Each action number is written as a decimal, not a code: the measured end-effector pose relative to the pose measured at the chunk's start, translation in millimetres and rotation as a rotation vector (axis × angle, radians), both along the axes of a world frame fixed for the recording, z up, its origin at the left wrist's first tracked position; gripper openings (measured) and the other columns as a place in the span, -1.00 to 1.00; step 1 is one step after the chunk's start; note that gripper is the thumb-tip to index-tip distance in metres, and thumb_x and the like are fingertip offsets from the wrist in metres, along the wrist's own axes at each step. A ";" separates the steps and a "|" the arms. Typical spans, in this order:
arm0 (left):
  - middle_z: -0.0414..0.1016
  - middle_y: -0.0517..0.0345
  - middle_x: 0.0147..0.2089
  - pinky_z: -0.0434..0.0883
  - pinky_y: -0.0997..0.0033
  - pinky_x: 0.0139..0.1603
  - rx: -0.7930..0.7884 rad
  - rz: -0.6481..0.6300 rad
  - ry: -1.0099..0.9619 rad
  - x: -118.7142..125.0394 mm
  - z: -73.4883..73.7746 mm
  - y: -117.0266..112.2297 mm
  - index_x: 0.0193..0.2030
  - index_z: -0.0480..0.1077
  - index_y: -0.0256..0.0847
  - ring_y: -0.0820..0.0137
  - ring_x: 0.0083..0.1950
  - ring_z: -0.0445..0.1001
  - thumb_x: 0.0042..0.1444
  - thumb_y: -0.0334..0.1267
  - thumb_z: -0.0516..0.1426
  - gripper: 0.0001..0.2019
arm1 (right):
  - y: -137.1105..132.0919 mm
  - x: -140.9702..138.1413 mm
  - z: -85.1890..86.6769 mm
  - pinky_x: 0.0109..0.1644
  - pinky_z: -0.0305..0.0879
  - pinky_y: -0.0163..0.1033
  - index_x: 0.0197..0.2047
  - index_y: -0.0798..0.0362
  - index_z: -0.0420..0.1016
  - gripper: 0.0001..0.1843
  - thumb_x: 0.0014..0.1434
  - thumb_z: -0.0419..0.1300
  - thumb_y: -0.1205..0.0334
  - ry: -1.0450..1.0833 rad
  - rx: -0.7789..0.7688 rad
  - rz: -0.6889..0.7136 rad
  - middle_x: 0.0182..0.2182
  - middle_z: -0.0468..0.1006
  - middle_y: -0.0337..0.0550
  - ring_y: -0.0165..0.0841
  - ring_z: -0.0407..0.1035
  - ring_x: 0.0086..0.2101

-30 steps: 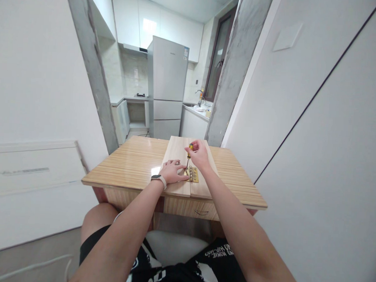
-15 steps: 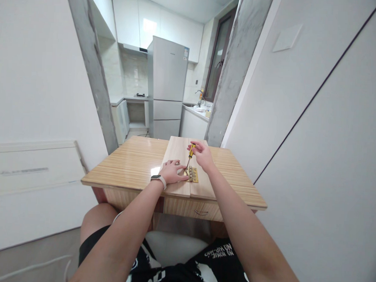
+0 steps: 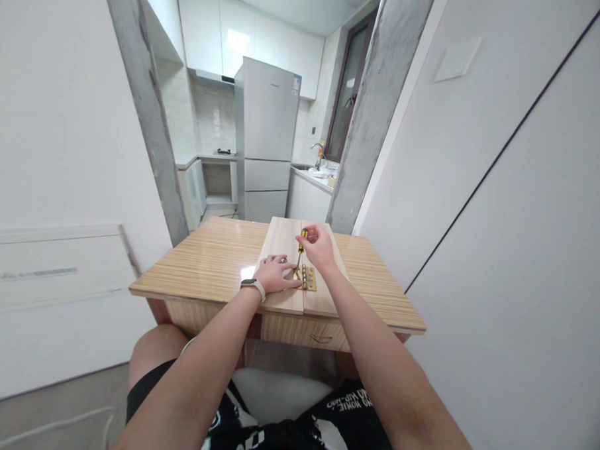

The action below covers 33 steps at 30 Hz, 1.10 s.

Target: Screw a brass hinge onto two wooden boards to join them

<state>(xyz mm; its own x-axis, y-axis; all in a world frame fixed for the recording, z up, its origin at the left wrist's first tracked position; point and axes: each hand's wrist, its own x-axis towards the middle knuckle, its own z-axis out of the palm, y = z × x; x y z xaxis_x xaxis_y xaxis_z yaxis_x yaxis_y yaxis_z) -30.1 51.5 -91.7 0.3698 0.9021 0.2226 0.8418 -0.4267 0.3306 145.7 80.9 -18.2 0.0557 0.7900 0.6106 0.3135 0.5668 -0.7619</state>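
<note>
Two pale wooden boards (image 3: pixel 282 234) lie side by side on the table, and a brass hinge (image 3: pixel 309 278) spans the seam between them. My right hand (image 3: pixel 319 244) is closed around the yellow and black handle of a screwdriver (image 3: pixel 303 237). Its shaft points down, with the tip at the hinge's left leaf; whether it sits in a screw is too small to tell. My left hand (image 3: pixel 274 274) lies on the left board with fingers spread, thumb against the hinge's near left edge, partly covering that leaf.
The striped wooden table (image 3: pixel 209 261) has a drawer with a handle (image 3: pixel 321 339) below its front edge. White walls stand close on both sides. Beyond the table are a grey fridge (image 3: pixel 269 117) and a counter with a tap (image 3: pixel 317 149). My legs are under the table's front.
My right hand has turned and shifted slightly left with the screwdriver, whose handle now stands more upright. My left hand stays in place on the board.
</note>
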 end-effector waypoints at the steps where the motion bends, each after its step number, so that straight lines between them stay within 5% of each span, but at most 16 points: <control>1: 0.20 0.16 0.47 0.10 -0.15 0.42 0.000 -0.001 0.001 -0.2 0.3 0.0 0.27 0.43 0.28 -0.09 0.45 0.10 0.00 0.51 0.12 -0.26 | -1.9 -1.4 0.6 -0.32 0.44 -0.21 -0.12 -0.02 0.50 -0.65 0.04 0.37 0.04 -0.003 0.003 -0.007 -0.35 0.58 -0.21 -0.30 0.49 -0.39; 7: 0.22 0.15 0.46 0.11 -0.16 0.41 0.025 -0.004 -0.002 -0.7 -3.1 2.5 0.26 0.45 0.28 -0.09 0.44 0.12 0.01 0.51 0.12 -0.27 | -3.0 -1.8 0.7 -0.20 0.48 -0.18 0.00 -0.04 0.60 -0.64 0.15 0.30 0.04 -0.081 0.031 0.056 -0.25 0.63 -0.16 -0.30 0.50 -0.32; 12: 0.22 0.15 0.46 0.11 -0.18 0.41 0.026 -0.007 0.002 -1.1 -5.6 3.8 0.27 0.43 0.29 -0.11 0.44 0.12 0.00 0.52 0.11 -0.26 | 6.4 4.5 -2.6 0.05 0.49 -0.07 0.13 -0.05 0.55 -0.57 0.21 0.25 0.05 0.019 -0.067 0.299 0.08 0.60 -0.07 -0.24 0.57 -0.08; 15: 0.22 0.15 0.46 0.10 -0.16 0.41 0.025 -0.008 -0.002 -1.5 -5.4 3.7 0.27 0.43 0.29 -0.10 0.44 0.12 0.00 0.51 0.12 -0.25 | 9.0 6.8 -3.4 0.11 0.48 -0.01 0.11 -0.01 0.53 -0.56 0.17 0.28 0.07 0.118 -0.116 0.402 0.03 0.62 -0.02 -0.20 0.58 -0.04; 20: 0.21 0.16 0.47 0.11 -0.17 0.40 0.023 -0.015 -0.001 -2.0 -4.8 3.4 0.27 0.43 0.29 -0.11 0.44 0.11 0.01 0.51 0.12 -0.26 | 9.0 10.3 -4.7 -0.01 0.54 -0.02 0.01 0.03 0.54 -0.62 0.13 0.29 0.10 0.118 -0.089 0.259 -0.23 0.67 -0.05 -0.19 0.61 -0.16; 33: 0.23 0.16 0.46 0.13 -0.15 0.40 0.034 -0.012 0.004 -0.4 -5.3 3.9 0.27 0.44 0.28 -0.11 0.44 0.12 0.02 0.50 0.12 -0.27 | -3.6 3.9 -0.4 -0.24 0.43 -0.19 -0.14 -0.02 0.50 -0.67 0.06 0.37 0.05 -0.070 0.023 -0.063 -0.37 0.56 -0.24 -0.31 0.46 -0.37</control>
<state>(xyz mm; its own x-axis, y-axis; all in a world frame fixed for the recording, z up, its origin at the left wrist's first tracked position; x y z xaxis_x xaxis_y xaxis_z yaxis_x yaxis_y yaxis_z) -30.5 55.4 -97.0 0.3817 0.8895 0.2514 0.8376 -0.4479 0.3129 149.6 77.3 -18.5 0.0614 0.7717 0.6330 0.4009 0.5617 -0.7237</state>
